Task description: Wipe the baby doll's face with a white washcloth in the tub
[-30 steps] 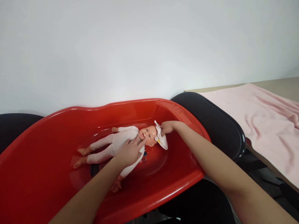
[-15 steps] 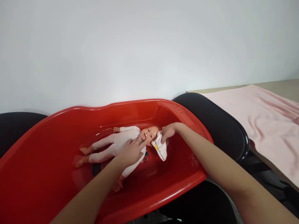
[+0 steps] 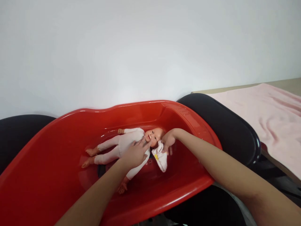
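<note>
Tub w/ doll, R hand, cloth

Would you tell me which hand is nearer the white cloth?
Right: the right hand grips the white cloth; the left hand rests on the doll beside it.

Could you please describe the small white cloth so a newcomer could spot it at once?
Find the big red tub, where a doll in a white suit lies. Beside the doll's head, the right hand holds a crumpled white cloth, the only piece with a yellow mark.
</note>
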A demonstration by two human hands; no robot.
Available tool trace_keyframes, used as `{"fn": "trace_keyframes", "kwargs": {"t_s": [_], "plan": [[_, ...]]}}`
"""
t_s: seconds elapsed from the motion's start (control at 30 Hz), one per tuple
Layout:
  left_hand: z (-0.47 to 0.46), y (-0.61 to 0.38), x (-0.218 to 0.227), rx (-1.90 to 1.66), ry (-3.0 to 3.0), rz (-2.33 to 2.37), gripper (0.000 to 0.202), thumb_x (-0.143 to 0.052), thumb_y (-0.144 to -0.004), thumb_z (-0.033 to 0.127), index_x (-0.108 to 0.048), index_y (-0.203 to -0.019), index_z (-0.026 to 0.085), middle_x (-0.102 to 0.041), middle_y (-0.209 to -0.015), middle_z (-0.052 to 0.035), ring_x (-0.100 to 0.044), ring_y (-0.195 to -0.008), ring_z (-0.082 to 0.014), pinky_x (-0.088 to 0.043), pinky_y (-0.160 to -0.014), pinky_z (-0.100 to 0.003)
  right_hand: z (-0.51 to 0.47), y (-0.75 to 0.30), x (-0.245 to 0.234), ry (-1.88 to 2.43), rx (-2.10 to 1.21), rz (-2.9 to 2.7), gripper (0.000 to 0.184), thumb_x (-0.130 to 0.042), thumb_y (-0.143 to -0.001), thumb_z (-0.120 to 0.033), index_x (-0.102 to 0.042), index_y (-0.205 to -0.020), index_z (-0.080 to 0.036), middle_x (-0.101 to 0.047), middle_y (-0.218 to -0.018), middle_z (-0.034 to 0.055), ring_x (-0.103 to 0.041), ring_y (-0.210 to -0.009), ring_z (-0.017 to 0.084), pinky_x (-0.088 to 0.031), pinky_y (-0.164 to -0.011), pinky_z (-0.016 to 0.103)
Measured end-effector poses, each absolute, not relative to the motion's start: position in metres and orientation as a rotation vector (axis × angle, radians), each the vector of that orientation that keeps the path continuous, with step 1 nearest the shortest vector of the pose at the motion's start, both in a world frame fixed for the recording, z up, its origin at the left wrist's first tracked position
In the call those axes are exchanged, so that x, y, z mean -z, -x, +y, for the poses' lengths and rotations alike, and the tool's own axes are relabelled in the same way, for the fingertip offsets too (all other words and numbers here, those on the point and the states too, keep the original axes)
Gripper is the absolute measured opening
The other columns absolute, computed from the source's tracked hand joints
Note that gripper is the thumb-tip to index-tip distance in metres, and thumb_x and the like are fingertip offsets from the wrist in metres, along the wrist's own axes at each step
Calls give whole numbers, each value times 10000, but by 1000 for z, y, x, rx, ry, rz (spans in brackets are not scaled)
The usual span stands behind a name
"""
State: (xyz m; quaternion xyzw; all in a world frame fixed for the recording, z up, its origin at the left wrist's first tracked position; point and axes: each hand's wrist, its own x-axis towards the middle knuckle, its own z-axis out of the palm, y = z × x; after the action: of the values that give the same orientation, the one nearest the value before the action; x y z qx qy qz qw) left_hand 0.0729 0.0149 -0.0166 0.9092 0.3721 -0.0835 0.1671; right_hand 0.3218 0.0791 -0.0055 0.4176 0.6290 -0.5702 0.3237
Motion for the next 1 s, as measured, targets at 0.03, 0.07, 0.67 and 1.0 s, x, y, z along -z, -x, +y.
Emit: {"fn": "trace_keyframes", "kwargs": {"t_s": [0.03,0.07,0.67,1.0], "plan": [[15,-73,17,248,-2584,1064,780,-518,-947,233,-220,-1667,255,-208,-1744,-138,-187,-1615,-293,-270,-1245,-562,80,-323,8,-1091,1414,1656,569,-875,-613,-643,-759,-846,-138,-755,-839,58,-746,-909,252,-574,-853,353],[14,-73,17,250,-2581,1066,784,-522,-942,229,-222,-1667,243,-217,-1742,-136,-186,-1615,-294,-265,-1248,-560,81,-324,10,-1096,1338,1672,543,-876,-621,-633,-754,-807,-137,-751,-830,60,-741,-912,251,-575,-844,346],[15,-74,20,129,-2544,1074,778,-445,-955,266,-162,-1670,145,-189,-1742,-163,-230,-1603,-294,-285,-1242,-540,67,-313,-2,-1199,1936,1668,678,-898,-641,-603,-714,-1147,-192,-701,-1264,127,-721,-1104,272,-658,-771,347],[13,-84,6,-660,-2044,1264,768,-625,-910,446,-323,-1588,249,-535,-1562,-75,-463,-1466,-317,-404,-1209,-420,67,-305,-18,-1378,2218,2257,652,-671,-801,-778,-715,-1037,-171,-745,-1013,65,-686,-982,215,-573,-945,362]]}}
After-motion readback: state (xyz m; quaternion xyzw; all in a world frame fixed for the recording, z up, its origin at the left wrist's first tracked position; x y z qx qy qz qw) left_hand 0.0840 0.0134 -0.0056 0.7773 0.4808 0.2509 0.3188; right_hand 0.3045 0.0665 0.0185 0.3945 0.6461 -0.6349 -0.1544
